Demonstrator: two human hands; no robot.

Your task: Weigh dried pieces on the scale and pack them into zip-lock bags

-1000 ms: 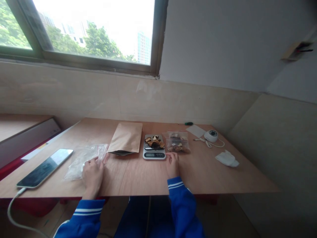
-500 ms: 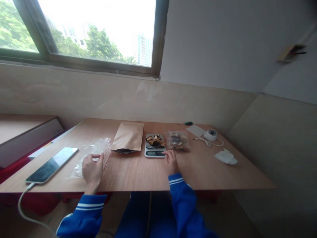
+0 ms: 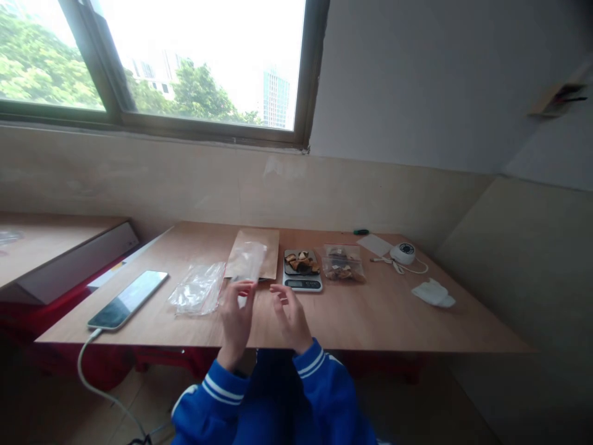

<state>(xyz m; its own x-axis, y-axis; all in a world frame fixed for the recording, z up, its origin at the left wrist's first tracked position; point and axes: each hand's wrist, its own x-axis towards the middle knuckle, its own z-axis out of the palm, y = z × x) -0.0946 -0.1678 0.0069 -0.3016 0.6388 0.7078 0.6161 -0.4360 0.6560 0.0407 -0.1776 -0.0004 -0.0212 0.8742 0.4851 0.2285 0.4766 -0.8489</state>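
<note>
My left hand [image 3: 237,316] pinches a clear plastic zip bag [image 3: 251,258] between thumb and fingers and holds it up in front of the brown kraft pouch [image 3: 272,244]. Close beside it, my right hand [image 3: 293,318] has its fingers bent and apart, with nothing visible in them. Left of the left hand lie more clear plastic bags [image 3: 199,290]. Beyond the right hand stands a small digital scale [image 3: 303,285] with dried brown slices [image 3: 301,264] heaped on its plate. Two filled zip bags [image 3: 343,266] appear to lie right of the scale.
A phone [image 3: 130,300] with a charging cable [image 3: 88,386] lies at the table's left. To the right are a white round camera-like device [image 3: 402,252] with a cord, a crumpled tissue [image 3: 433,292], a white paper [image 3: 374,245] and a green-handled tool [image 3: 361,232].
My left hand has lifted a clear bag from the pile and moved right. My right hand has left the scale's front and come left toward the bag. The view has shifted slightly.
</note>
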